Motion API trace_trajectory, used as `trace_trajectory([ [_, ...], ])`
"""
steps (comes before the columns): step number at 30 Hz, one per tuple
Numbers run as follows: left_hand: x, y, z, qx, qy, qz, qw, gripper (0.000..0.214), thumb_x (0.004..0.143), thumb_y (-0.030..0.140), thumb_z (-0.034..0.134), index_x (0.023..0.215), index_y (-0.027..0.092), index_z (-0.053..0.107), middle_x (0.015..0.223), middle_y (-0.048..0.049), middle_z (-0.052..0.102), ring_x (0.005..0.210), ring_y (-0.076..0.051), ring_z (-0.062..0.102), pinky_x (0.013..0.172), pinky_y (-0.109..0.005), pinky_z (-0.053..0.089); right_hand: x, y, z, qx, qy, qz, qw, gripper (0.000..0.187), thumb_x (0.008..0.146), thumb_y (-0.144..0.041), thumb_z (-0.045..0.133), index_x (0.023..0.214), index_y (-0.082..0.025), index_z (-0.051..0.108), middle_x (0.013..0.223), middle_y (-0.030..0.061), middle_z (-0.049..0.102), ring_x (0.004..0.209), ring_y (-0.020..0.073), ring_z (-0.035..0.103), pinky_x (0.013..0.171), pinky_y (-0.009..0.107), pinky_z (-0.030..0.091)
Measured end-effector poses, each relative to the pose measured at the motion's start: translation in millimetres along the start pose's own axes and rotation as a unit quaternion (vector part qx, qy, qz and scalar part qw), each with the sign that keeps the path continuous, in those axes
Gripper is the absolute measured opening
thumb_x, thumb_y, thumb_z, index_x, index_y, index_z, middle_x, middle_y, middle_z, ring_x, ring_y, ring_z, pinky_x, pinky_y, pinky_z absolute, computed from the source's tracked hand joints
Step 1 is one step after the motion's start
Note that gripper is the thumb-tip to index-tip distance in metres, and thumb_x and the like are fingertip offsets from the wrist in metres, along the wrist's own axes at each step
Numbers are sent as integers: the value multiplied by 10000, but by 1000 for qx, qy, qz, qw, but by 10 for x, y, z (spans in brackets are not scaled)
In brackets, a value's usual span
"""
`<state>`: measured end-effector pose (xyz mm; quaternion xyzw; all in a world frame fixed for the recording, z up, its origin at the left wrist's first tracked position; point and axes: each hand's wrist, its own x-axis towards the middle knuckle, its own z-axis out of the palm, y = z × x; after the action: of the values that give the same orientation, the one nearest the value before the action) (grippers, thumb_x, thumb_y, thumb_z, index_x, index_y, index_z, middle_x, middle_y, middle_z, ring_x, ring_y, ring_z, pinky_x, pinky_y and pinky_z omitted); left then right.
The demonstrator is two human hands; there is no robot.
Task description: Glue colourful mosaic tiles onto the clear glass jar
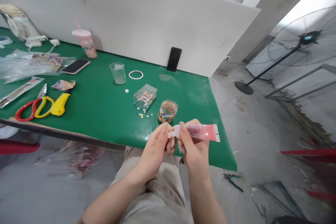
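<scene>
Two bare hands are meeting over the near edge of a green table (105, 112). The right hand (195, 147) is holding a pink tube (202, 132) lying sideways, fingers clamped around it. The left hand (157, 147) is pinching the tube's white cap (175, 132). A small bead-filled jar (168, 111) is sitting just beyond them.

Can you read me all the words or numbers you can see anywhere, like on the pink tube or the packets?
No text in this picture can be read.
Pink squeeze tube held by the left hand and right hand: print too blurred.
Long flat white packet on the green table: marks too small.
Pink plastic cup with straw: pattern, no letters legible.
Clear plastic bags: printing blurred.
</scene>
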<state>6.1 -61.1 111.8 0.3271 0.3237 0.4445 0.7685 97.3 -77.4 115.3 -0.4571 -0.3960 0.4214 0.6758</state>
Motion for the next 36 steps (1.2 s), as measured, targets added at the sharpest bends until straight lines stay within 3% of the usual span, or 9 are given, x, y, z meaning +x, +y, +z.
trace_trajectory([
  [21, -33, 42, 36, -31, -21, 3, 999, 516, 747, 653, 556, 626, 176, 401, 443, 103, 300, 385, -18, 206, 393, -167, 185, -27, -91, 17, -30, 5, -23, 999, 186, 862, -260, 597, 704, -196, 522, 535, -87, 471, 443, 43, 452, 450, 163, 399],
  [36, -52, 60, 65, -42, -25, 4, 999, 506, 751, 629, 571, 620, 174, 394, 444, 110, 294, 379, -15, 182, 391, -167, 187, -73, -82, -30, -182, -15, -159, 970, 130, 862, -150, 568, 756, -212, 612, 644, -51, 607, 538, 63, 550, 479, 180, 408],
])
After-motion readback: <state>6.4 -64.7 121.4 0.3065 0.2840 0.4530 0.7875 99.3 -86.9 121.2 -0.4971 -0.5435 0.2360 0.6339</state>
